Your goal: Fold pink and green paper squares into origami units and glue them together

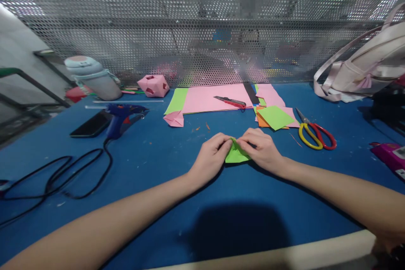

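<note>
A small piece of green paper [236, 154] with creases lies low over the blue table, between my two hands. My left hand [212, 154] pinches its left side with thumb and fingers. On the other side, my right hand [260, 147] grips the paper's upper right part, fingers curled. Parts of the paper are hidden under the fingers. Just beyond my right hand sits a stack of cut squares, a light green square [276, 117] on top of orange and pink ones. A folded pink paper piece [174, 119] rests farther off to the left.
Scissors [311, 133] with yellow and red handles lie right of the squares. A utility knife [230, 101] rests on pink sheets [202, 97]. Leftward are a blue glue gun [118, 118] with looping cord, a phone [90, 124], a bottle [95, 78] and a pink paper ball [154, 85]. A bag [370, 59] stands right.
</note>
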Demonstrator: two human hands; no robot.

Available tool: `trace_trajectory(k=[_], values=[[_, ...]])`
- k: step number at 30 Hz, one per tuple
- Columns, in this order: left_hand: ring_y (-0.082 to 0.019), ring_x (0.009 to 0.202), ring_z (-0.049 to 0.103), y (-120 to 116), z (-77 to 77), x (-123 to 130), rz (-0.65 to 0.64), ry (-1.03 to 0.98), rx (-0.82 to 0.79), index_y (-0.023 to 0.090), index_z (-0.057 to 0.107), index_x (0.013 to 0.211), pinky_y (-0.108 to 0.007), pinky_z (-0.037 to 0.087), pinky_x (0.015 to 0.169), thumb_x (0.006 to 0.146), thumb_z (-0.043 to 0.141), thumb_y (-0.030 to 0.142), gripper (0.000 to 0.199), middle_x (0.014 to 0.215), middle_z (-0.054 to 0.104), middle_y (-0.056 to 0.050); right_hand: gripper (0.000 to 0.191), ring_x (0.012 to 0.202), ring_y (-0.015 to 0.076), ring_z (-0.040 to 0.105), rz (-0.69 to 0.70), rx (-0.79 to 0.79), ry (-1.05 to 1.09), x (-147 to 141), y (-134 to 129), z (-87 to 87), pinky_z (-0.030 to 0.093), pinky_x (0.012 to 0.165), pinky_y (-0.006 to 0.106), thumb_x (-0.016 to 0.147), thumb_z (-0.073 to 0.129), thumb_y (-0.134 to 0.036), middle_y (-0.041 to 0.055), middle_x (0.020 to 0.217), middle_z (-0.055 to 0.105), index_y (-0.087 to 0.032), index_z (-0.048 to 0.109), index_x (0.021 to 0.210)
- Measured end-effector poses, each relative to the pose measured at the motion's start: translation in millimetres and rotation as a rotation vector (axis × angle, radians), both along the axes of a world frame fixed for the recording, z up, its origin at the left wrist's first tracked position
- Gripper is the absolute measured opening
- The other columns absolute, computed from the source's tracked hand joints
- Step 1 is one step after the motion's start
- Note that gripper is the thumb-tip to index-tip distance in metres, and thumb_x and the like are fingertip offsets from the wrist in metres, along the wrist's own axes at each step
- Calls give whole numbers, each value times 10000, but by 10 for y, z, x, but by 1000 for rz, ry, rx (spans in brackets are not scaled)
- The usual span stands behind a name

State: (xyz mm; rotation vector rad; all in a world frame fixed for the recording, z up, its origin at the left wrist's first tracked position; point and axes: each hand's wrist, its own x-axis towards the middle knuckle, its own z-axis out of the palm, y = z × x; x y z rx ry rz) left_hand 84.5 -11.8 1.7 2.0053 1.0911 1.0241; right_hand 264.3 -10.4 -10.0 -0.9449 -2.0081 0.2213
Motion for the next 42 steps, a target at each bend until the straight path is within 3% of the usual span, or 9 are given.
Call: trace_trajectory(k=[18,24,31,36,42], values=[[-157,810,573,-21,5,11,-29,-8,-8,186,658,933,-252,432,736,907,450,334,257,887,655,-37,258,644,126,508,-16,41,-8,-1,5,-23,363,695,302,916,495,-257,10,649,577,-179,616,702],[-144,785,571,-27,9,13,-14,-19,-8,180,639,864,-239,433,734,906,449,309,233,847,651,-23,239,668,129,524,5,65,-37,-5,-13,-11,371,721,310,917,493,-247,21,687,601,-176,626,731],[-140,765,561,-26,38,12,76,-68,-40,185,621,873,-233,438,702,892,463,322,209,839,639,-10,194,696,134,546,5,13,-32,-17,-16,-1,371,731,309,909,506,-245,21,710,615,-181,645,790],[-119,648,510,4,-17,13,46,-31,-74,172,624,865,-223,403,602,852,525,314,174,744,606,3,187,672,130,540,4,0,-15,-5,3,-6,370,715,304,902,528,-249,14,690,618,-182,664,792],[-118,633,511,52,-68,4,152,-95,-114,167,598,845,-230,409,600,844,539,323,167,723,589,11,183,745,132,550,28,-133,50,-3,3,43,385,710,286,906,503,-198,17,750,616,-176,647,796]])
